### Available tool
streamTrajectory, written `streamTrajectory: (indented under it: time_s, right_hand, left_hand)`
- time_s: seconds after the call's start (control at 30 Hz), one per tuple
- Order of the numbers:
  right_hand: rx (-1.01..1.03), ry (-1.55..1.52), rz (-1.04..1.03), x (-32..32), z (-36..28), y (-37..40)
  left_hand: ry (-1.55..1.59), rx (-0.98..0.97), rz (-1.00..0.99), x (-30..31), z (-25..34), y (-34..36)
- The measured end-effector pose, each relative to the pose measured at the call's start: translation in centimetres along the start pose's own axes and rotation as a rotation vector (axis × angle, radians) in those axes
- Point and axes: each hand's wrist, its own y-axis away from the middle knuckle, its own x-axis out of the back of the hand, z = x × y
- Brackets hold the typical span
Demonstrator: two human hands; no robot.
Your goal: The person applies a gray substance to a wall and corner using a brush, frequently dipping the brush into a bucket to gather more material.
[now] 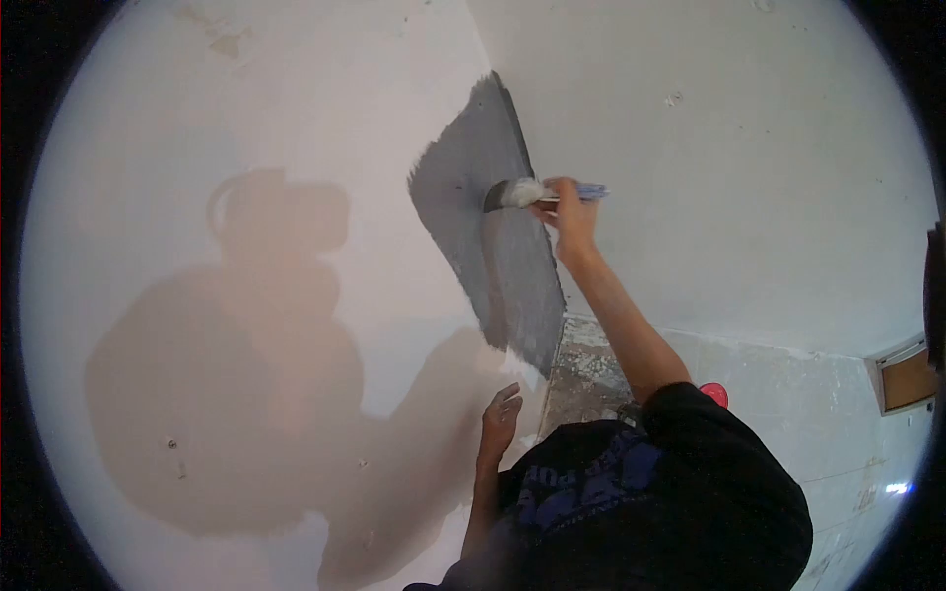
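Note:
A wide paintbrush (512, 194) with a pale, smeared ferrule and dark, wet bristles lies against a patch of grey coating (463, 212) on the white wall. My right hand (573, 215) is closed around its handle, and the bluish-white handle end sticks out to the right past the fingers. Lower down, my left hand (500, 422) is raised near the bottom of the grey patch, with loosely bent fingers and nothing visible in them. Grey smears mark its fingertips.
Two white walls meet at a corner along the grey patch. Below lies a rough, stained floor strip (591, 369). Something red (714, 394) shows beside my right sleeve. A brown door (907, 379) stands far right. My shadow covers much of the left wall (394, 89).

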Motion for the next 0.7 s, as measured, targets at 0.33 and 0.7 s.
streamTrajectory:
  time_s: [0.33,0.7]
  right_hand:
    - [0.098,-0.155,-0.132,-4.6,-3.4,-1.9]
    - [0.109,-0.01,-0.077,-4.2,0.7,-4.6]
  left_hand:
    - [-0.013,-0.038,0.021,-0.1,0.6,-0.3]
    - [0.011,0.003,0.027,-0.7,1.2,0.2]
